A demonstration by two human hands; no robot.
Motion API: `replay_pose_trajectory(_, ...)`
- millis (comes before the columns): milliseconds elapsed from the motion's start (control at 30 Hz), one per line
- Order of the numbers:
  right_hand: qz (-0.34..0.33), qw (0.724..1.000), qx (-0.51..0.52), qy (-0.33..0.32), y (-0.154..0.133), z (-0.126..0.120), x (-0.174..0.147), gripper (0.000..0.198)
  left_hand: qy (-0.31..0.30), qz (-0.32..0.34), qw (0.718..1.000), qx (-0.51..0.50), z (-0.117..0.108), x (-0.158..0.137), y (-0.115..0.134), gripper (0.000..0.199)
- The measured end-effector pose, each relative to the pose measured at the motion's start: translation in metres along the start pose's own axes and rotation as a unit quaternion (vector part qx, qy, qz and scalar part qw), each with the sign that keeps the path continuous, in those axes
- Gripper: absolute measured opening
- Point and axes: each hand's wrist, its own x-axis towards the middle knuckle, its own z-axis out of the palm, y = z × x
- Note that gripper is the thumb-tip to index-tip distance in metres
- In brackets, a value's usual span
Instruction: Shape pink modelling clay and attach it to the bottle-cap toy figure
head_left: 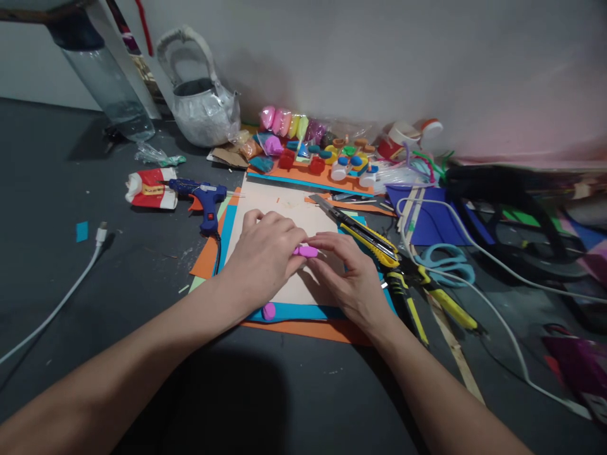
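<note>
Between my two hands is a small piece of pink-purple modelling clay (306,251), just above a pale sheet (303,287). My left hand (265,249) has its thumb and fingers closed on the clay's left end, and part of it is hidden there. On the other side, the bent fingers and thumb of my right hand (348,272) pinch at the clay's right end. A small round pink-purple disc (269,311) rests on the blue sheet (303,312) near its front edge.
Left of the sheets lies a blue glue gun (203,199). A yellow box cutter (365,237), pliers (446,300) and blue scissors (446,264) lie at right. Behind are a kettle (203,114), small clay models (351,158) and a water bottle (107,88). White cables (71,303) cross both sides.
</note>
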Motion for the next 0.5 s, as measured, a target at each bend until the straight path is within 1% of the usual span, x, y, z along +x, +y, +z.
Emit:
replay_pose_trajectory(100,0.000,1.000,0.001,0.003,-0.0002,-0.0001,-0.0002,0.013,0.005,0.003,1.000,-0.007,0.0000,-0.0006,-0.0004,0.016)
replay_pose_trajectory(233,-0.015,1.000,0.002,0.003,0.0005,0.0003,0.0005,0.011,-0.003,0.002,1.000,-0.006,-0.0004,0.0001,0.0000,0.015)
replay_pose_trajectory(500,-0.015,1.000,-0.001,0.004,0.0022,0.0015,0.0008,0.011,-0.012,-0.006,1.000,-0.006,0.0003,0.0004,0.0015,0.011)
